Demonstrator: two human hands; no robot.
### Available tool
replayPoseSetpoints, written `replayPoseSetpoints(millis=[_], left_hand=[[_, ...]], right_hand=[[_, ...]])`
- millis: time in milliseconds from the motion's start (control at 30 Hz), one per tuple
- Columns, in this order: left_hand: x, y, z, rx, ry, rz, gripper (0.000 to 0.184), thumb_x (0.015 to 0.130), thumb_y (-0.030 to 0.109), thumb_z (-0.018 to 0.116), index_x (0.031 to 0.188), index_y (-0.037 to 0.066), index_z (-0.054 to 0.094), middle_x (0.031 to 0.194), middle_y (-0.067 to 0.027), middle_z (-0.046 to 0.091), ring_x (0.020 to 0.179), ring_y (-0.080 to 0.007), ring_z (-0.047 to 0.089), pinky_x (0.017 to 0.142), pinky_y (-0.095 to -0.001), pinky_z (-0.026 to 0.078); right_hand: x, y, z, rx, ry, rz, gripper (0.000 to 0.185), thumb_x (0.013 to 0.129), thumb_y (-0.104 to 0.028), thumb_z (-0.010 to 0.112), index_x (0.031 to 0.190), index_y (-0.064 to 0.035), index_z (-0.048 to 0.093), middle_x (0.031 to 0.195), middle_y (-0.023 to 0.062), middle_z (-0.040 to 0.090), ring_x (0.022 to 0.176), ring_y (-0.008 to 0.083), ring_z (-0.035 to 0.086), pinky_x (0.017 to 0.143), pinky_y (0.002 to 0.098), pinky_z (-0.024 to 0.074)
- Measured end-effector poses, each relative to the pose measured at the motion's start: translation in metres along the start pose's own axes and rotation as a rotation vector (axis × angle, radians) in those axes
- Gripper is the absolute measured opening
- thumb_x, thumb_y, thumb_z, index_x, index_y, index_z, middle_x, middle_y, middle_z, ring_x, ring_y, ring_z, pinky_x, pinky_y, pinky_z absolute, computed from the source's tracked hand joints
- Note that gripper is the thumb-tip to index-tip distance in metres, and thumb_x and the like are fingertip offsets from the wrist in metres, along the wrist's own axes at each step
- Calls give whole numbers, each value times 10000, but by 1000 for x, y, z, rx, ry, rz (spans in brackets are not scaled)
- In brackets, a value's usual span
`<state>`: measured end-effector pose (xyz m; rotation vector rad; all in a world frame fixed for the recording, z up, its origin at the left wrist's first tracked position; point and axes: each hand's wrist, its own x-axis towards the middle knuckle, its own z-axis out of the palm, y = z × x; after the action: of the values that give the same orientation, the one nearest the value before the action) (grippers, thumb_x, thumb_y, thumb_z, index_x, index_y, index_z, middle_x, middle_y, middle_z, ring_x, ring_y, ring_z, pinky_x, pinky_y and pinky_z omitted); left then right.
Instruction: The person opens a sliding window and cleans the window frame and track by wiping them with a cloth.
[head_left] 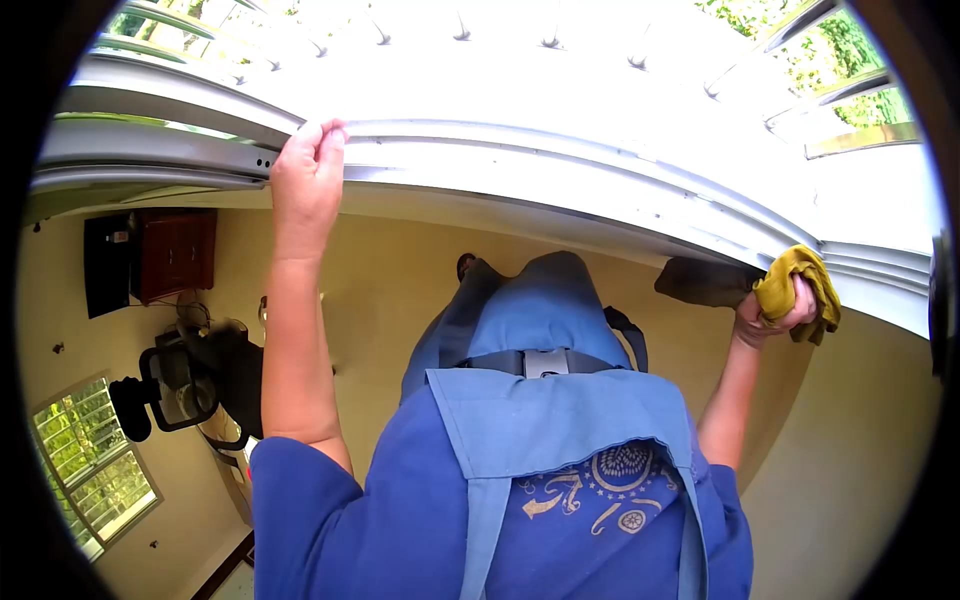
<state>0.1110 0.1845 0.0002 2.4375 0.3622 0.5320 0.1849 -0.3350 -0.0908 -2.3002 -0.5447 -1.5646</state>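
My left hand point(308, 180) is raised to the window, its fingers curled round the end of a sliding window sash point(150, 150). The far side of its fingertips is hidden in the bright light. To the right, my right hand point(785, 308) is closed on a bunched yellow cloth point(800, 280), which lies against the right end of the white window track point(560, 170). The long rails of this track run between both hands.
Window bars with spikes point(550, 42) stand outside. Below me are a blue apron point(560, 420) over my shirt, a black office chair point(225, 375), and a red-brown cabinet point(175, 255). A second window point(95, 465) is at lower left.
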Motion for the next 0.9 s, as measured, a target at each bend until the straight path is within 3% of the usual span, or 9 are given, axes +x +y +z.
replayPoseSetpoints(millis=[33, 133, 233, 467, 600, 667, 700, 733, 900], left_hand=[[-7, -3, -1, 230, 4, 184, 201, 915, 159, 584, 1041, 30, 674, 958, -57, 650, 925, -180, 596, 847, -303, 469], [-20, 4, 8, 343, -9, 174, 249, 891, 263, 604, 1045, 98, 710, 935, -21, 624, 951, -170, 554, 954, -349, 332], [-17, 2, 12, 340, -23, 184, 224, 853, 269, 630, 989, 122, 729, 928, -19, 611, 962, -172, 532, 942, -382, 273], [-7, 10, 5, 454, -64, 335, 226, 882, 277, 596, 942, 104, 728, 896, -7, 610, 934, -157, 531, 947, -364, 252], [6, 17, 10, 408, -109, 415, 167, 840, 258, 625, 794, 114, 695, 810, -38, 626, 876, -185, 558, 943, -393, 270], [8, 13, 17, 225, -112, 122, 175, 830, 249, 667, 802, 76, 677, 780, -35, 620, 787, -156, 564, 883, -363, 363], [15, 29, 23, -139, -76, -131, 218, 824, 236, 707, 813, 25, 655, 741, -26, 602, 711, -116, 541, 731, -301, 446], [14, 27, 28, -92, -7, -54, 258, 845, 228, 704, 805, -17, 632, 718, -21, 582, 664, -95, 514, 606, -252, 447], [23, 32, 38, 11, 129, 135, 336, 896, 287, 647, 732, -7, 649, 675, -49, 563, 637, -142, 521, 593, -297, 427]], right_hand=[[2, -1, -2, 16, -10, -4, 405, 853, -347, 634, 1044, -4, 535, 991, 132, 589, 939, 288, 530, 899, 403, 381], [5, -4, -3, 32, -5, -39, 460, 835, -382, 620, 1085, -4, 539, 978, 138, 590, 919, 309, 540, 882, 414, 391], [4, -3, -3, 14, -8, -25, 454, 832, -376, 615, 1079, -3, 539, 987, 141, 590, 920, 312, 542, 883, 415, 391], [-3, 2, -2, -5, 1, -11, 455, 835, -375, 613, 1083, -1, 538, 994, 141, 590, 923, 317, 539, 894, 414, 381], [3, 0, 1, 0, 4, -51, 425, 844, -339, 615, 1086, 2, 538, 994, 138, 595, 922, 317, 543, 890, 415, 382], [3, -1, -1, -13, 9, -46, 409, 837, -319, 627, 1078, 0, 543, 986, 132, 606, 925, 312, 549, 888, 415, 384], [-1, -3, -18, -17, -12, -34, 399, 832, -309, 632, 1072, -2, 549, 991, 129, 609, 925, 312, 551, 894, 415, 384], [4, -2, -5, 31, -3, -40, 389, 826, -298, 638, 1066, -3, 554, 996, 126, 613, 924, 312, 553, 901, 415, 383], [22, -18, -19, -84, -140, 25, 369, 775, -303, 673, 1033, -50, 600, 975, 81, 636, 954, 290, 582, 919, 387, 368]])
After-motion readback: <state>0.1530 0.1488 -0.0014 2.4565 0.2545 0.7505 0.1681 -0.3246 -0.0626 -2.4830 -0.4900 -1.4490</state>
